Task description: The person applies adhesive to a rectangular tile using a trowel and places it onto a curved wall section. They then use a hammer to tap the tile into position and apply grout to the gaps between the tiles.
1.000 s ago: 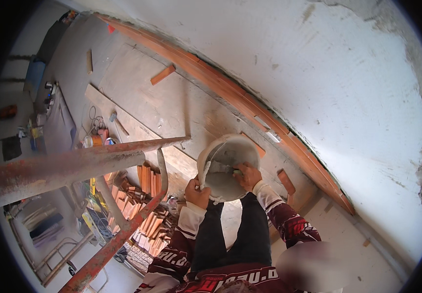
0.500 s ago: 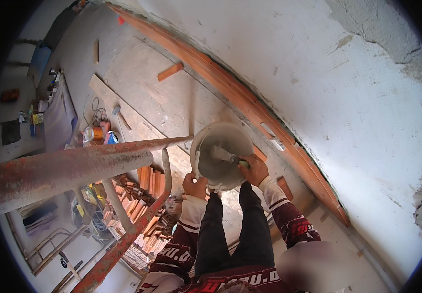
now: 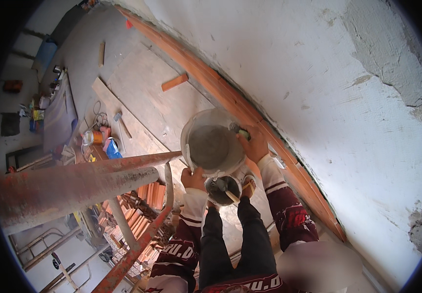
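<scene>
A grey bucket [image 3: 187, 155] with wet grey mortar [image 3: 211, 146] inside is in front of me. My left hand [image 3: 194, 179] grips its near left rim, fingers closed. My right hand [image 3: 255, 144] is closed around a short green-handled tool [image 3: 243, 133] at the right rim. The tool's working end is partly lost against the bucket wall, so I cannot tell its exact kind. Below the bucket, nearer my legs, stands a smaller dark bucket [image 3: 213, 199]. A tool with a pale handle [image 3: 232, 197] leans in it.
Rusty red scaffold pipes [image 3: 89, 171] cross at the left. A white wall [image 3: 318, 93] fills the right, with reddish planks [image 3: 230, 95] along its foot. Stacked bricks [image 3: 133, 219], a hammer [image 3: 123, 125] and a long board [image 3: 128, 115] lie below. My sandalled foot [image 3: 248, 187] is beside the smaller bucket.
The grey bucket has shifted away from my legs and slightly left, uncovering the smaller bucket and my foot. The green-handled tool has moved from the mortar to the right rim.
</scene>
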The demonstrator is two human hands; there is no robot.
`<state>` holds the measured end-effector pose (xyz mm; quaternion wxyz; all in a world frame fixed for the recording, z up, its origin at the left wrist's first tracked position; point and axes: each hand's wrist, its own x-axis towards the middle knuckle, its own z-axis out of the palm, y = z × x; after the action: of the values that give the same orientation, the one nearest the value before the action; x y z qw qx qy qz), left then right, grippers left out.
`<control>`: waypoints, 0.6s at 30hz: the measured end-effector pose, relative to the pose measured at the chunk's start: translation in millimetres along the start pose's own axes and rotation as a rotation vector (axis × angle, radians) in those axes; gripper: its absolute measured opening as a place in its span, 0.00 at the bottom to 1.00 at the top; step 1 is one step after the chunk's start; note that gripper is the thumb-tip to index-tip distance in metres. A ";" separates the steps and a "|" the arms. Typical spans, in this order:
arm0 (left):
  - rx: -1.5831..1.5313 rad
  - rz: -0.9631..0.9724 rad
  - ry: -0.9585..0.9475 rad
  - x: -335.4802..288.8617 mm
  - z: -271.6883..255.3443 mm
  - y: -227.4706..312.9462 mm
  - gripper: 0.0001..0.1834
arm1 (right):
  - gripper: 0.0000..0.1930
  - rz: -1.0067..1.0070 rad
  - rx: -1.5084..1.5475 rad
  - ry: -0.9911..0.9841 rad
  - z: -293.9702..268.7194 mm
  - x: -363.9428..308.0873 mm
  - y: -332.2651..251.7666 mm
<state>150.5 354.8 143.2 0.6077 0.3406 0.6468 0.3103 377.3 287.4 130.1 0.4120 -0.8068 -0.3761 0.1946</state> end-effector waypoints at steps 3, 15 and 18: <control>0.148 0.002 -0.038 -8.1 -9.1 3.6 0.11 | 0.19 -0.003 0.063 0.059 5.4 40.0 0.8; 0.483 -0.009 -0.076 -91.8 -117.6 -61.1 0.11 | 0.21 0.122 0.186 0.178 54.0 156.1 13.7; 0.395 -0.222 -0.047 -116.6 -116.0 -54.1 0.12 | 0.21 0.228 0.285 0.172 52.8 163.7 25.1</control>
<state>34.8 229.8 174.1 0.5745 0.3868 0.7142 0.1010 460.5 430.8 78.2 0.5281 -0.7912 -0.2145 0.2216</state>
